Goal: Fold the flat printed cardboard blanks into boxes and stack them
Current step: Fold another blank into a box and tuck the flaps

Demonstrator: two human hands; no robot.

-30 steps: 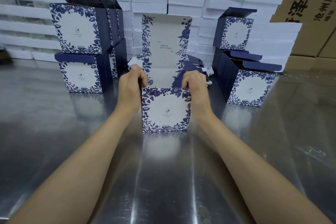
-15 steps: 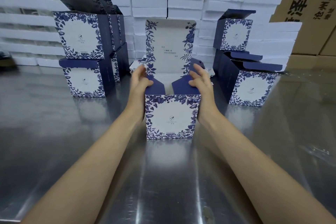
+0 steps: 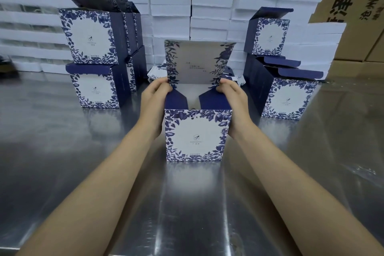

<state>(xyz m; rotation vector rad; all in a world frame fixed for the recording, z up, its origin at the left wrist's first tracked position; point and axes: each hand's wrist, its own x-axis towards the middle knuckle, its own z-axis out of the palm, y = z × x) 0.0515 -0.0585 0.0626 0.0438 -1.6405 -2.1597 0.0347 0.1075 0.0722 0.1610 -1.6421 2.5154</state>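
The box (image 3: 195, 137) stands upright on the metal table (image 3: 62, 131), near the centre, printed front facing the person; its lid (image 3: 197, 62) rises vertical from the rear wall. The left hand (image 3: 153, 102) grips the box's left side and the right hand (image 3: 232, 102) its right side, palms against the walls, fingers curled at the lid's lower corners; this grip appears intended to keep the walls square. The two dark side flaps (image 3: 176, 100) lean inward over the opening, probably so the lid can close over them; closing the lid is judged the next step. Finished boxes (image 3: 91, 37) stand stacked to the left and right behind, well apart from the work; their lids are not closed flat.
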